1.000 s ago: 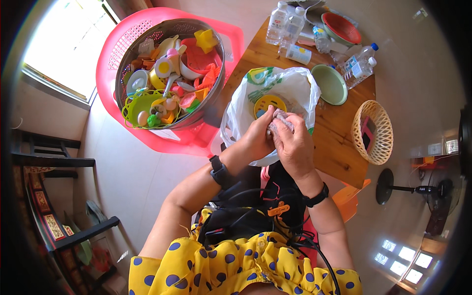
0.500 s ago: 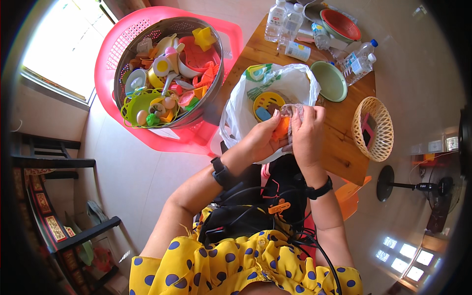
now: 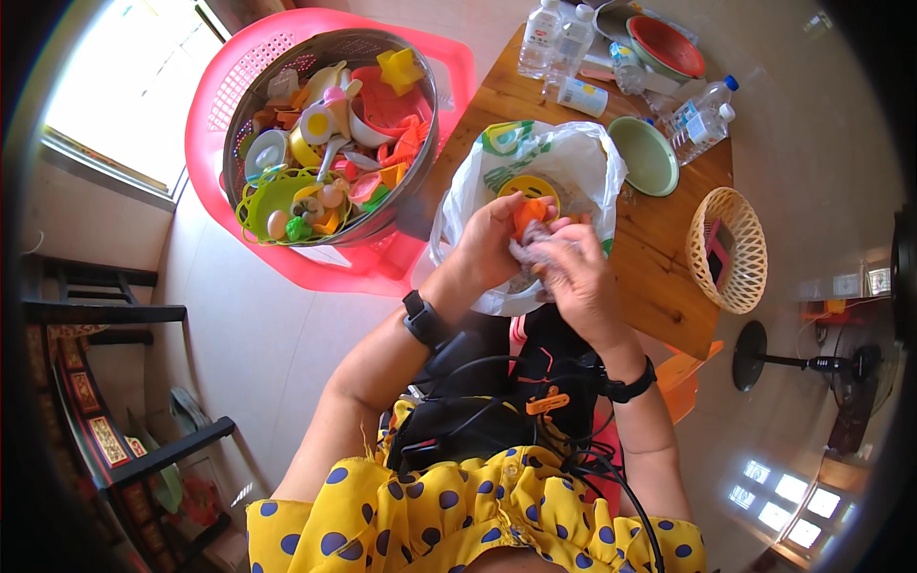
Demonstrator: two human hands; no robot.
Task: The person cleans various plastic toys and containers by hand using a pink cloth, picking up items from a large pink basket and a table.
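Observation:
My left hand point(image 3: 487, 241) is closed around a small orange toy point(image 3: 527, 217), whose exact kind I cannot make out. A greyish, fuzzy cloth point(image 3: 537, 246) is gripped in my right hand point(image 3: 585, 286) and pressed against the toy. Both hands are over the mouth of a white plastic bag point(image 3: 457, 215) with green print. Inside the bag, past my fingers, shows a round yellow toy point(image 3: 527, 185) with cut-outs. My hands partly hide the bag's contents.
Left of the bag, a metal basin point(image 3: 425, 158) full of colourful toys rests on a pink plastic chair point(image 3: 205, 134). The wooden table point(image 3: 659, 286) holds plastic bottles point(image 3: 540, 38), a green bowl point(image 3: 645, 158), a red bowl point(image 3: 666, 46) and a woven basket point(image 3: 740, 277). A fan point(image 3: 750, 355) stands at right.
Both hands have moved slightly left, with the orange toy raised and turned. The cloth has shifted from beside the toy to its near side, and my right hand has tilted lower.

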